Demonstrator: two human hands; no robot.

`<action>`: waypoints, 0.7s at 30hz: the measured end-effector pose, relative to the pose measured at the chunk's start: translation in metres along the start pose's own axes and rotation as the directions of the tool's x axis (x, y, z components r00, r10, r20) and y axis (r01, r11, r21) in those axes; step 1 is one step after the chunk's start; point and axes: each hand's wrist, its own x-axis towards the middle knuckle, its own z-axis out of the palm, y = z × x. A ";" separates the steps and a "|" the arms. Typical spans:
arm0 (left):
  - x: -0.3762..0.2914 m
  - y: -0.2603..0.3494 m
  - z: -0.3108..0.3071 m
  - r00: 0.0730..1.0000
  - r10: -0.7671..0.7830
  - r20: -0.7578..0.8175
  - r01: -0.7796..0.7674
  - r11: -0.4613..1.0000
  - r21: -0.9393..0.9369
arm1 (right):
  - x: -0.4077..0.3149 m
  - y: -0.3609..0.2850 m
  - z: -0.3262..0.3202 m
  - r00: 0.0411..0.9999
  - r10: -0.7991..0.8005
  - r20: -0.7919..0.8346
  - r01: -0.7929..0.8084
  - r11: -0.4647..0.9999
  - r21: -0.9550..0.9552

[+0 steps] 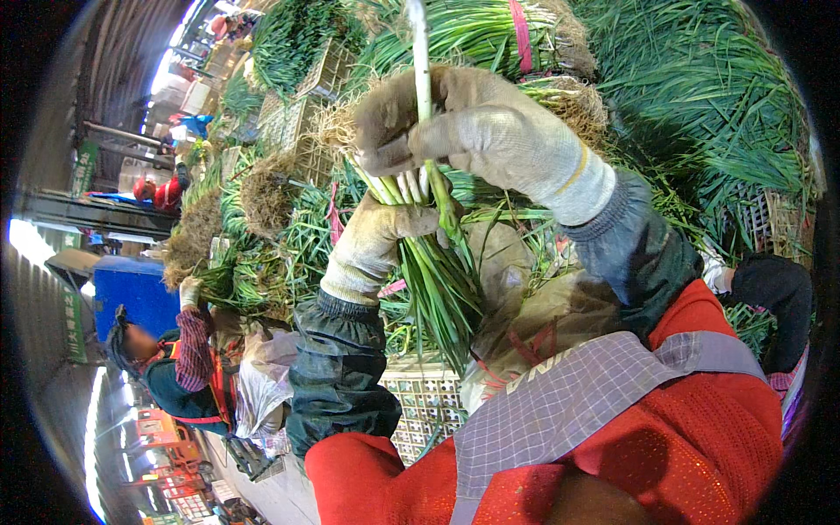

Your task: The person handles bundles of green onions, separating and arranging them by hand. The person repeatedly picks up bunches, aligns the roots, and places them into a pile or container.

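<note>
My left hand [387, 230], in a soiled white knit glove, grips a small bunch of allium stalks [436, 282] that look like green garlic. Their flat green leaves hang below the fist, and the pale lower stems stick out above it. Above and slightly right, my right hand [479, 125], gloved the same way, pinches a single pale stalk [422, 59] between thumb and fingers. This stalk stands nearly upright, its white end running past the top edge of the view; its green part passes down beside the bunch. Stringy roots [333, 126] show left of my right hand.
Heaps of leafy stalks [695, 118] lie at upper right, near a bundle tied with pink ribbon [520, 36]. Rooted bundles [266, 193] spread leftward. A plastic crate [420, 400] stands below my left forearm. A co-worker [197, 367] sits at left; another person's dark-clad leg [771, 302] is at right.
</note>
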 end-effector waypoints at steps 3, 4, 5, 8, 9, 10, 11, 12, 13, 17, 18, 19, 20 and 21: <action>-0.004 -0.007 -0.005 0.996 0.007 -0.087 -0.002 0.999 0.054 | -0.015 -0.016 0.004 0.961 -0.046 -0.274 -0.057 0.933 -0.356; -0.011 -0.005 -0.004 0.979 -0.082 -0.189 0.084 0.996 0.005 | -0.019 -0.016 0.004 0.923 -0.114 -0.367 -0.087 0.868 -0.488; -0.012 -0.001 0.001 0.979 -0.044 -0.201 0.049 0.999 0.023 | -0.026 -0.014 -0.005 0.876 -0.226 -0.427 -0.054 0.832 -0.552; -0.009 -0.001 0.016 0.957 0.084 -0.277 -0.063 0.995 0.084 | -0.054 -0.003 -0.014 0.874 -0.074 -0.481 -0.333 0.631 -0.701; -0.006 -0.004 0.016 0.957 0.083 -0.279 -0.056 0.993 0.103 | -0.062 0.014 -0.013 0.892 -0.012 -0.452 -0.350 0.613 -0.708; -0.006 -0.005 0.015 0.954 0.082 -0.287 -0.046 0.991 0.129 | -0.064 0.026 -0.006 0.907 0.050 -0.418 -0.361 0.601 -0.713; -0.006 -0.008 0.013 0.957 0.038 -0.287 -0.002 0.992 0.125 | -0.062 0.024 -0.001 0.883 0.181 -0.434 -0.465 0.474 -0.748; -0.004 -0.022 0.004 0.923 0.083 -0.375 -0.027 0.988 0.153 | -0.061 0.031 -0.001 0.879 0.191 -0.437 -0.472 0.487 -0.735; -0.003 -0.022 0.010 0.927 0.077 -0.367 -0.017 0.986 0.164 | -0.062 0.039 -0.005 0.884 0.167 -0.438 -0.448 0.572 -0.687; 0.001 -0.023 0.013 0.944 0.074 -0.321 -0.006 0.978 0.208 | -0.065 0.025 -0.014 0.859 0.320 -0.399 -0.510 0.588 -0.627; 0.001 -0.024 0.011 0.941 0.073 -0.330 0.000 0.977 0.215 | -0.067 0.030 -0.019 0.795 0.397 -0.458 -0.602 0.609 -0.517; 0.001 -0.025 0.007 0.938 0.071 -0.339 0.006 0.975 0.221 | -0.068 0.025 -0.021 0.790 0.404 -0.462 -0.604 0.643 -0.470; 0.000 -0.027 0.005 0.935 0.068 -0.348 0.013 0.974 0.226 | -0.068 0.019 -0.022 0.784 0.412 -0.464 -0.605 0.675 -0.422; -0.001 -0.028 0.006 0.914 0.092 -0.394 -0.006 0.977 0.215 | -0.071 0.018 -0.027 0.775 0.416 -0.475 -0.602 0.715 -0.356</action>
